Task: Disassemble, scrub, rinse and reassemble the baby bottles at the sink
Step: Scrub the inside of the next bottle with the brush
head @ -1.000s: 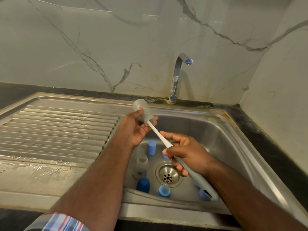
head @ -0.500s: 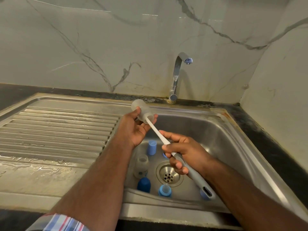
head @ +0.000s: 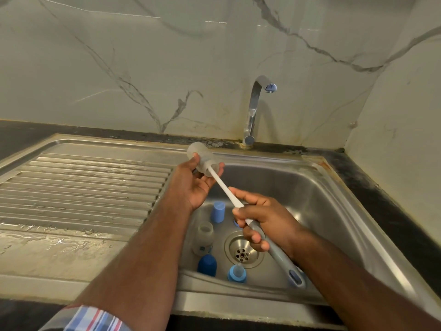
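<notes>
The sink (head: 334,187) is brushed metal with a dull shine, its ribbed drainboard (head: 83,187) wet. The tap (head: 253,111) is glossy chrome. The wall (head: 143,68) is smooth polished marble. The bottle (head: 202,158) is cloudy plastic, the brush (head: 274,244) has a matt plastic handle

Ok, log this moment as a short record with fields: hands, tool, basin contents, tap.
left hand: holds clear bottle over sink
right hand: grips brush handle
tool: brush shaft enters the bottle mouth
basin contents: second clear bottle, light blue cap, dark blue cap, blue collar with teat
tap: no water visible
</notes>
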Motion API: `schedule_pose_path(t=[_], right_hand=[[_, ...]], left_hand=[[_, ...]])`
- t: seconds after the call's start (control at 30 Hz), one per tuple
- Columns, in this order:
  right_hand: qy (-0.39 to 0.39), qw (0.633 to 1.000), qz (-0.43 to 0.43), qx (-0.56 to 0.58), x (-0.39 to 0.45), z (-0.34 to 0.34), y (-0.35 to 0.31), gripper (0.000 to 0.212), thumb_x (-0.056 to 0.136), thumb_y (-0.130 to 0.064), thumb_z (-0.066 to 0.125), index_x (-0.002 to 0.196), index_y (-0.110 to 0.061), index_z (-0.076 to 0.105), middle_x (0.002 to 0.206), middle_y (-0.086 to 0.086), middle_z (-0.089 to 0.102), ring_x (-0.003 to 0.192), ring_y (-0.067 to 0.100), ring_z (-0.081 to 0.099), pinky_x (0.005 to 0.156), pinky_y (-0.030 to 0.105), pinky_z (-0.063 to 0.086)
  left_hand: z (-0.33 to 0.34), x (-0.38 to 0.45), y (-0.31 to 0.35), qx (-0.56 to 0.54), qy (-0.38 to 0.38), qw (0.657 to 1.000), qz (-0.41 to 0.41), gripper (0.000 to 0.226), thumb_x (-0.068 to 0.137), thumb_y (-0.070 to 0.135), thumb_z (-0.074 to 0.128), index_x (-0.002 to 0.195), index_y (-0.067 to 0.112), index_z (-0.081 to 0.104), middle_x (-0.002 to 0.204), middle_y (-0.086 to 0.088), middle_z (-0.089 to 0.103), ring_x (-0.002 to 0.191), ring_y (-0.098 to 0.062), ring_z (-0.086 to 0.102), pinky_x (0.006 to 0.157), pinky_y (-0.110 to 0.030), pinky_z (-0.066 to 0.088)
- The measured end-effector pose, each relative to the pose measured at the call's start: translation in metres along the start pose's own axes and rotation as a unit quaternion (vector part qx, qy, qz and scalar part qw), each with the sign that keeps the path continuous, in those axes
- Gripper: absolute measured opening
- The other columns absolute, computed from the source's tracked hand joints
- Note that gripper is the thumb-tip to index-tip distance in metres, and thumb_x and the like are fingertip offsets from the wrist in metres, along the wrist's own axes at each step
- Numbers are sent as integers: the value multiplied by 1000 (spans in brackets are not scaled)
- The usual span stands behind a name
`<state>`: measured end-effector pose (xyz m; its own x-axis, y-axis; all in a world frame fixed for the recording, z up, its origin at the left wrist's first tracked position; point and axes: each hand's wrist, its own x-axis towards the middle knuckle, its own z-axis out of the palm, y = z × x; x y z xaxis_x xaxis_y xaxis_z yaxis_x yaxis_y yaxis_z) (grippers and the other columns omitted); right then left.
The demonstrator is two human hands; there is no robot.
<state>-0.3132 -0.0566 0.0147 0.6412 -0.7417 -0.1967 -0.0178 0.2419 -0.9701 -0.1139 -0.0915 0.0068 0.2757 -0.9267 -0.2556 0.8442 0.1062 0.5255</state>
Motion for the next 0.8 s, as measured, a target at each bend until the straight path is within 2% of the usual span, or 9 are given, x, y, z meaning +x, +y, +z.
schedule_pose_path(t=[0.13, 0.2, 0.27, 0.37, 0.47, 0.53, 0.63, 0.77, 0.8], right_hand=[[40, 985, -10, -169, -2, -5, 0, 57, 94, -1, 58, 139, -35, 57, 71, 9, 56, 40, 15, 45, 34, 21, 35], [64, 974, -21, -218, -2, -3, 2, 57, 95, -4, 59, 141, -37, 53, 72, 8, 57, 42, 15, 47, 35, 23, 36], [73, 982, -23, -171, -1, 1, 4, 55, 96, -4, 57, 142, -34, 52, 75, 9, 58, 42, 15, 46, 34, 23, 36], [46, 999, -10, -15, 0, 3, 3, 49, 97, -3, 54, 138, -29, 56, 74, 9, 57, 41, 14, 43, 33, 19, 33], [5, 1000, 0, 17, -2, 2, 1, 51, 97, -1, 52, 140, -28, 55, 74, 10, 56, 41, 13, 42, 32, 19, 33], [19, 998, -1, -61, -3, 2, 1, 54, 96, -2, 55, 141, -31, 55, 75, 11, 55, 41, 14, 43, 33, 19, 33], [61, 976, -16, -208, -2, 2, 2, 57, 96, -5, 57, 142, -39, 53, 73, 8, 56, 41, 15, 44, 34, 22, 34], [97, 936, -45, -334, -5, -1, 3, 54, 97, -12, 57, 140, -44, 52, 56, -28, 57, 40, 7, 47, 37, 21, 38], [108, 925, -56, -360, -6, -1, 3, 53, 97, -15, 58, 140, -45, 52, 57, -29, 57, 40, 5, 48, 38, 19, 38]], left_hand=[[0, 2, 0, 7, 6, 1000, 3, 26, 102, 17, 59, 119, -3, 52, 126, -28, 50, 111, -49, 64, 96, -53, 56], [0, 1, -1, 8, 7, 1000, 2, 26, 103, 17, 58, 119, -2, 52, 125, -29, 52, 111, -48, 64, 99, -52, 55], [1, 0, -2, 1, 5, 1000, 2, 26, 103, 18, 57, 117, -3, 51, 125, -30, 54, 109, -48, 65, 101, -52, 53], [1, -3, -1, -8, -4, 1000, 3, 25, 104, 20, 55, 115, -2, 52, 124, -29, 58, 108, -48, 67, 100, -54, 53], [1, -4, 1, -22, -6, 1000, 4, 28, 105, 21, 55, 120, -2, 52, 125, -28, 58, 108, -48, 67, 100, -54, 54], [1, -4, 2, -29, -2, 1000, 3, 25, 104, 20, 55, 119, -1, 52, 127, -28, 56, 107, -48, 67, 101, -53, 54], [2, -3, 3, -35, 8, 999, 0, 25, 104, 18, 55, 120, 0, 52, 128, -28, 52, 105, -47, 66, 98, -54, 55], [0, -2, 2, -40, 17, 999, -20, 36, 105, 23, 51, 133, 0, 47, 129, -30, 52, 104, -46, 67, 96, -55, 55], [-1, -1, 1, -25, 17, 999, -24, 42, 105, 27, 52, 138, 1, 45, 130, -30, 53, 105, -47, 68, 96, -55, 55]])
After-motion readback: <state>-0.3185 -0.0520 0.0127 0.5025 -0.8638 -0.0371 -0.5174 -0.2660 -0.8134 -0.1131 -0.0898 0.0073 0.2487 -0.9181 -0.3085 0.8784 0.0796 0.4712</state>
